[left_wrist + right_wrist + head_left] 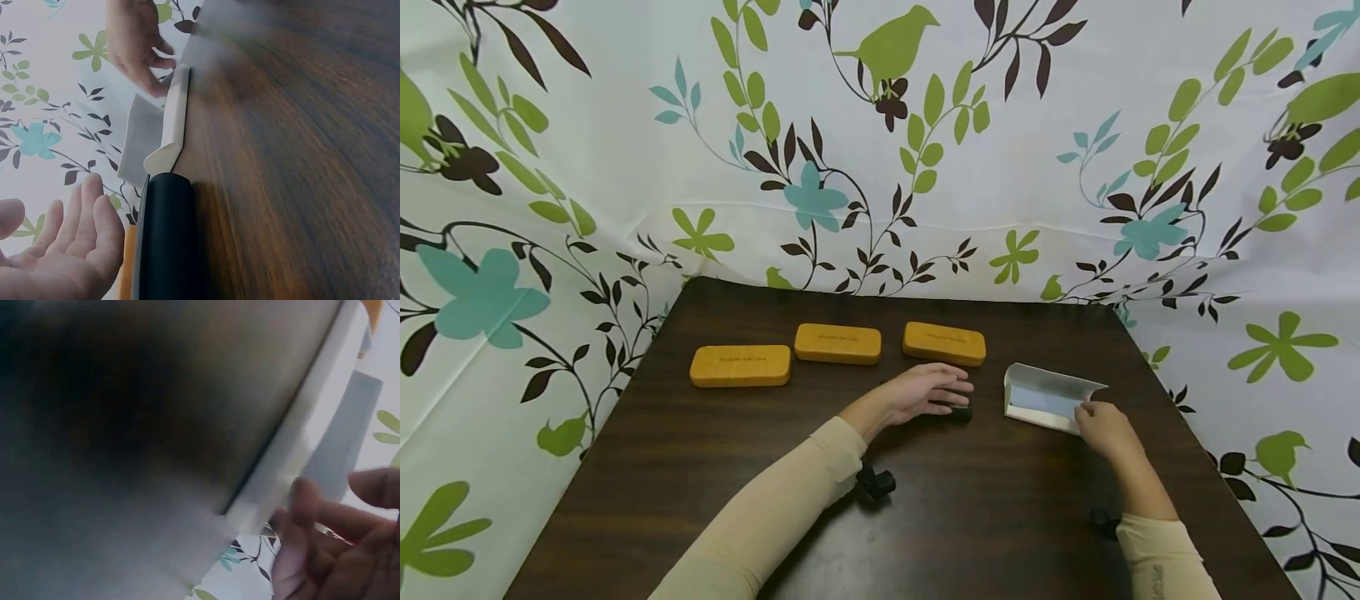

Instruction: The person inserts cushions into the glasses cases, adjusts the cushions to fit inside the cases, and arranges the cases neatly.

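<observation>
An open white eyeglass case (1043, 417) with a pale blue-grey inside lies on the table at the right, its lid raised at the back. My right hand (1108, 429) holds it at its right end, fingertips on the corner, as the right wrist view also shows at the white edge (331, 394). My left hand (921, 392) hovers palm down with fingers spread and relaxed, holding nothing. Beneath it a black, rounded, long object (170, 237) lies on the table, largely hidden by the hand in the head view.
Three closed yellow eyeglass cases, the left one (741, 367), the middle one (837, 344) and the right one (944, 343), form a row along the back of the dark wooden table (985, 517). A patterned curtain (880, 150) hangs behind it and along both sides.
</observation>
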Demonstrator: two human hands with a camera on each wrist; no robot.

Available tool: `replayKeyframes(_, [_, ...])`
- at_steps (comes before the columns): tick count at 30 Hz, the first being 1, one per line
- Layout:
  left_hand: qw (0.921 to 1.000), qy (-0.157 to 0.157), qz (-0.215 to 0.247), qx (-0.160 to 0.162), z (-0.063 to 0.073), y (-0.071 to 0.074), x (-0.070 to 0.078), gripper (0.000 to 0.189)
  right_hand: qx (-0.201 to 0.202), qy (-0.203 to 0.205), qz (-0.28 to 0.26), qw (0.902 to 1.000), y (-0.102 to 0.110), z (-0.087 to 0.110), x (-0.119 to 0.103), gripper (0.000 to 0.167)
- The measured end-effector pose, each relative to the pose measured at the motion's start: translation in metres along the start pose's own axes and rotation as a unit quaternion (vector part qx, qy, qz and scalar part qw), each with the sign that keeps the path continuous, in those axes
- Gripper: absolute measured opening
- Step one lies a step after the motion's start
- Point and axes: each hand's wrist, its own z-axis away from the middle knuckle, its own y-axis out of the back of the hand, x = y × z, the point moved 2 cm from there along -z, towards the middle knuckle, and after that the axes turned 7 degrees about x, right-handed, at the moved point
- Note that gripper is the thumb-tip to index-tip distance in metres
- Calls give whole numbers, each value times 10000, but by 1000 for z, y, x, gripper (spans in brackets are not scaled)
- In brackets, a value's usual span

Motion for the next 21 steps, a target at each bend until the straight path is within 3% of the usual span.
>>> replayKeyframes(6, [9994,-62,-335,74,4,2,2,37,-233,170,304,9991,-4,-1,-2,52])
replayKeyframes(10, [9948,-202,-980,166,2,-4,5,35,208,87,385,9990,5,6,-3,48])
replayKeyframes(13, [9820,-439,-1826,221,-1,-13,11,32,750,197,327,9965,14,6,-5,43])
replayKeyframes(14, [9744,-552,-2169,227,-3,-16,13,32,913,298,316,9949,16,5,-6,41])
replayKeyframes(16, [9501,-810,-3001,251,-6,-24,20,31,1138,509,346,9916,20,1,-7,41])
replayKeyframes(19, [9028,-1238,-4109,261,-15,-36,29,32,1239,690,412,9890,21,-4,-6,43])
replayKeyframes(21, [8670,-1496,-4743,289,-23,-44,33,33,1289,746,479,9877,20,-6,-4,45])
